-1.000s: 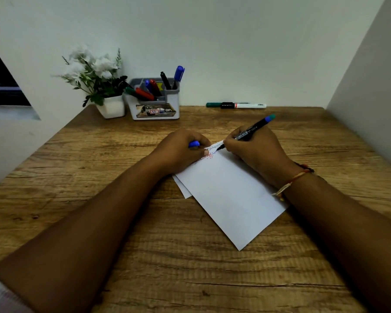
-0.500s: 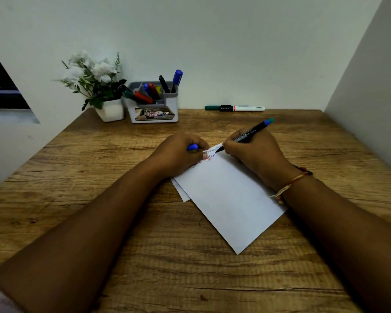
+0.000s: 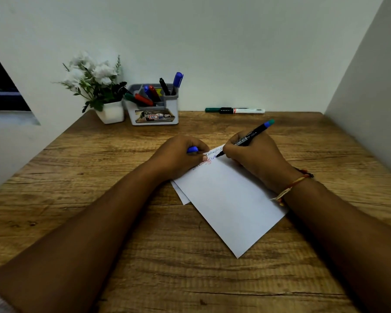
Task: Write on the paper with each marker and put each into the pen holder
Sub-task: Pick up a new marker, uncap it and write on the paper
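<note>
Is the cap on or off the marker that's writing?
Off. The marker has its bare tip on the paper, and the left hand holds a blue cap.

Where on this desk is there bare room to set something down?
Bare: the left of the desk, between pot and left forearm; the near strip below the paper; the right side between loose markers and right hand. Crowded: back left around pot and holder, and the middle, where left hand holds a cap and right hand a marker.
</note>
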A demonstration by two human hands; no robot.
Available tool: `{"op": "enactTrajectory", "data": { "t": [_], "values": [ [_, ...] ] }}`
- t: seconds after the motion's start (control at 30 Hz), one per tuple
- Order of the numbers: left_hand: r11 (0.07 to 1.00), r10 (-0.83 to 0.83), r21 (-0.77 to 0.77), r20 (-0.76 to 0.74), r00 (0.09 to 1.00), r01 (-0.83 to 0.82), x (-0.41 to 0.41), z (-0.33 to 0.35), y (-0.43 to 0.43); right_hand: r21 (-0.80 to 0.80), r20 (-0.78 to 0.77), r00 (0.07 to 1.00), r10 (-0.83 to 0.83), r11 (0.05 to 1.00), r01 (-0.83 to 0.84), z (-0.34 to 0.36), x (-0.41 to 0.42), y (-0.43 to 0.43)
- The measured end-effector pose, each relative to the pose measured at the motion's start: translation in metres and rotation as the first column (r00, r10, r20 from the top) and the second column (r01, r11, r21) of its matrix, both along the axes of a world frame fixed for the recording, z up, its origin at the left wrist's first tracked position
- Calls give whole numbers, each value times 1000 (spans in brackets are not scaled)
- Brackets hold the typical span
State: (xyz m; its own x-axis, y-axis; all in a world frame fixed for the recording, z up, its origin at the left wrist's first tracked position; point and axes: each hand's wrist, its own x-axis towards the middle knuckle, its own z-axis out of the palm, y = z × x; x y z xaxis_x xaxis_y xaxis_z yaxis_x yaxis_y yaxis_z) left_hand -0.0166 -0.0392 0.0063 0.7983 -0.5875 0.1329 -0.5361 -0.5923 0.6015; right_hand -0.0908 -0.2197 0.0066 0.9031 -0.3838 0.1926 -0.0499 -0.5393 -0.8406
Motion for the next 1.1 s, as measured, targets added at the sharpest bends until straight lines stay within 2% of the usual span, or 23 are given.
{"op": "enactTrajectory", "data": {
  "t": [1.1],
  "values": [
    [1000,-10,-23,22,1000,10,4,-5,0,-11,-9,999,-43,999,43,3,1,0]
  ]
}}
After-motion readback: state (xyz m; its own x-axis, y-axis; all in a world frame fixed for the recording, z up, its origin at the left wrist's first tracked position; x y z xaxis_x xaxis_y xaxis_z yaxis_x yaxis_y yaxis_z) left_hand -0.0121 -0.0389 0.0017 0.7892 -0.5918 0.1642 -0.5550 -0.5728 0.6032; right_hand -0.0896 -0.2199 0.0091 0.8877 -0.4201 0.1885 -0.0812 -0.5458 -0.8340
